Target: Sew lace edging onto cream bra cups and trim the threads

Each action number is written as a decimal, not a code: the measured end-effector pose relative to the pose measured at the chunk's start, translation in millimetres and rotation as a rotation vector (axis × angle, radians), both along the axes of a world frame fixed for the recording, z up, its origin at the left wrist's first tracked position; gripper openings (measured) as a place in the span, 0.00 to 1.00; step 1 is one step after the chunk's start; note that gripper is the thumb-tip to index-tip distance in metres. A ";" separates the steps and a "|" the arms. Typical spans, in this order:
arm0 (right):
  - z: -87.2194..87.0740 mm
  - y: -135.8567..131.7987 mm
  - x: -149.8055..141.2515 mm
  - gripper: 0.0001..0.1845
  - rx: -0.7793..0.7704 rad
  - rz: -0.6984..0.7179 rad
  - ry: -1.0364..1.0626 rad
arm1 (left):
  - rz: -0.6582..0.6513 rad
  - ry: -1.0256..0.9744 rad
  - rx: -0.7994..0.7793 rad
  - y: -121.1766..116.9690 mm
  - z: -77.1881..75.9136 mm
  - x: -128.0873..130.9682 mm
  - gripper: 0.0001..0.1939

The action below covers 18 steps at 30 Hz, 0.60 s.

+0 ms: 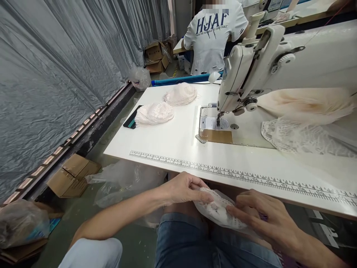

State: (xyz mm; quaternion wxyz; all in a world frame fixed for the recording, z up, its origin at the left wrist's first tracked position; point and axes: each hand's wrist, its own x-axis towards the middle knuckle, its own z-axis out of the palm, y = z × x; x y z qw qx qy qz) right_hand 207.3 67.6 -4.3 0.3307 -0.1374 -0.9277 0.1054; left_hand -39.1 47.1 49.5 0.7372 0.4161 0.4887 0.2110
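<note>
Over my lap, below the table's front edge, both hands grip a small white lace piece (219,209). My left hand (185,188) pinches its left end with the fingers closed. My right hand (260,213) presses its right side with curled fingers. Two stacks of white lace cups lie on the white table (173,141): one near the left edge (154,113), one farther back (180,93). The white sewing machine (259,63) stands on the right, its needle (218,118) over the metal plate.
Pale fabric and lace (301,123) lie under the machine arm at right. A ruler strip (237,175) runs along the table front. A person in a white shirt (213,35) works behind. Cardboard boxes (71,175) and plastic bags (122,178) sit on the floor left.
</note>
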 end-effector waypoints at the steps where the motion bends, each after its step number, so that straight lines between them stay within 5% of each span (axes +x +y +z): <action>1: 0.7 0.3 -0.6 0.13 0.003 0.001 0.008 | 0.019 0.021 0.024 -0.5 -0.8 1.5 0.18; 5: 11.3 0.9 -4.8 0.14 0.048 0.000 0.058 | 0.007 0.144 0.124 0.2 3.5 4.7 0.16; 10: 38.2 10.2 -9.2 0.17 0.159 0.113 -0.047 | -0.165 0.408 0.326 20.4 35.7 3.0 0.16; 14: 58.1 36.0 -14.0 0.17 0.429 0.043 -0.106 | -0.270 0.548 0.571 61.3 57.1 3.1 0.18; 18: 63.6 79.1 -22.3 0.18 0.556 -0.093 -0.092 | -0.394 0.789 0.882 122.9 57.2 11.1 0.18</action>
